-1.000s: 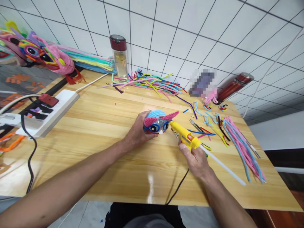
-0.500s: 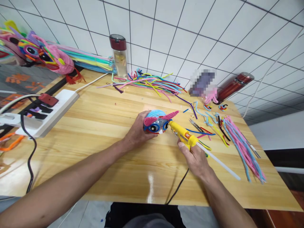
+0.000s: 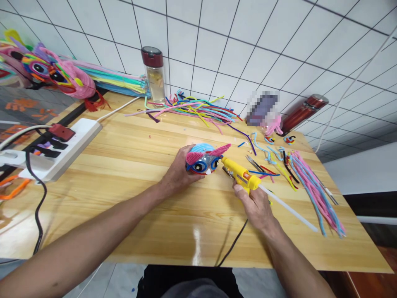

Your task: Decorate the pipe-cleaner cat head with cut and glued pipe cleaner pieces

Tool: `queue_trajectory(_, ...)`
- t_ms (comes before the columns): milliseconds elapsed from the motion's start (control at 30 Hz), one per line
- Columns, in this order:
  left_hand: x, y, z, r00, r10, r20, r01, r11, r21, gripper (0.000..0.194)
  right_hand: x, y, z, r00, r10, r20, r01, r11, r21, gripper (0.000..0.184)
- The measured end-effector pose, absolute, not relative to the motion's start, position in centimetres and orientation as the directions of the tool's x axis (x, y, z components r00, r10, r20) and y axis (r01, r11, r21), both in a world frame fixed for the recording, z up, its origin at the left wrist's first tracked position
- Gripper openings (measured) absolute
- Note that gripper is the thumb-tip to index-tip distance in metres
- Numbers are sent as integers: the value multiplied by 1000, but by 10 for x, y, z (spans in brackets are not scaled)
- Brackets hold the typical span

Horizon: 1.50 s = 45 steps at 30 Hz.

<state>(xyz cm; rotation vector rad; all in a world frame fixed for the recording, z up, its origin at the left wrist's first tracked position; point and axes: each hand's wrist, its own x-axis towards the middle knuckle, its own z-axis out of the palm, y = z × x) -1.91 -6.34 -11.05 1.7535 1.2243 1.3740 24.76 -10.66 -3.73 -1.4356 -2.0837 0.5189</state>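
My left hand (image 3: pixel 176 171) grips a small round craft head (image 3: pixel 202 158) wound in blue pipe cleaner, with pink ears and blue-rimmed eyes, resting on the wooden table (image 3: pixel 130 165). My right hand (image 3: pixel 256 205) holds a yellow hot glue gun (image 3: pixel 240 176) with a white glue stick (image 3: pixel 288 209) poking out behind. The gun's nozzle touches the head's right side, just under the right pink ear.
Loose pipe cleaners lie at the back (image 3: pixel 198 109) and at the right (image 3: pixel 313 186), with small scissors (image 3: pixel 253 162) among them. A white power strip (image 3: pixel 52 149) sits left. Two bottles (image 3: pixel 153 74) (image 3: pixel 302 114) stand by the tiled wall. A finished colourful craft (image 3: pixel 49 74) lies far left.
The glue gun and my right hand have shifted slightly left and up toward the craft head; the view has drifted a little. My left hand keeps its grip.
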Motion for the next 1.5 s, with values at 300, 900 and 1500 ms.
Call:
queue_trajectory(300,-21,-65,-115,24,917,397,346,-381,857,94,245,-106,-36,-306,935,178,699,348,-625,35)
queue_trajectory(900,-23,-64,-118,36,915,401,337,-389,857,96,246,-105,-30,-296,942,159,700,327,-634,39)
queue_trajectory(1500,-21,-64,-118,28,909,416,332,-401,854,95,247,-105,-33,-301,936,180,683,344,-644,37)
